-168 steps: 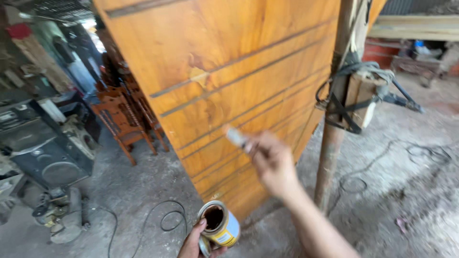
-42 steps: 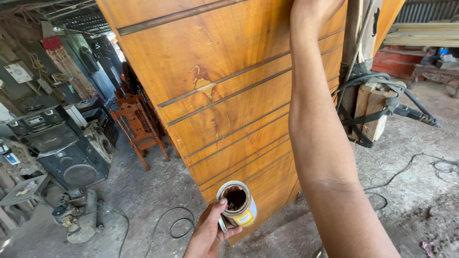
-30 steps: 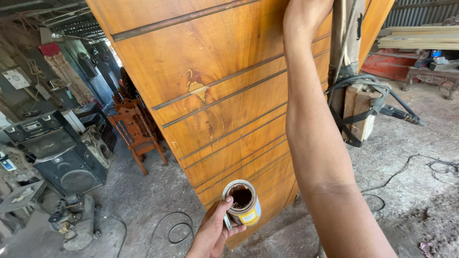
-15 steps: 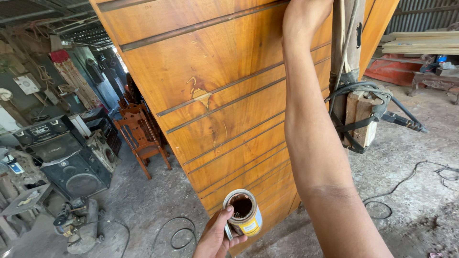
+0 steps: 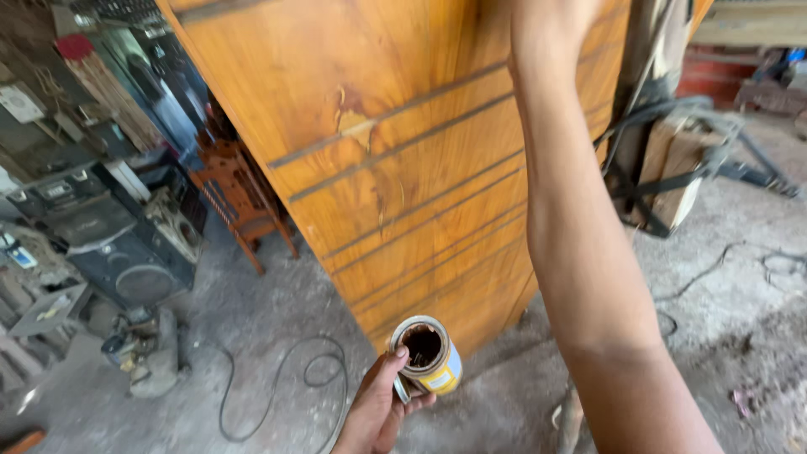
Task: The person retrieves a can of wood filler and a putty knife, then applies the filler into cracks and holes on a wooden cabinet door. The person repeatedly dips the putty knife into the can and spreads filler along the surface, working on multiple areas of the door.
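Head view | left hand [image 5: 378, 412] grips open tin [image 5: 427, 356] | right hand [image 5: 551, 25] raised against door [image 5: 403, 168], grip unclear

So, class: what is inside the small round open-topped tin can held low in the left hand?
Inside the small round tin can, gripped by the left hand, the walls are stained dark brown. How much liquid it holds cannot be seen, because the rim shades the bottom.

A door [image 5: 403, 168] stands in the middle; a chair [image 5: 244, 197] and speaker [image 5: 126, 261] lie left, a cable [image 5: 286, 387] on the near floor [image 5: 252, 311].
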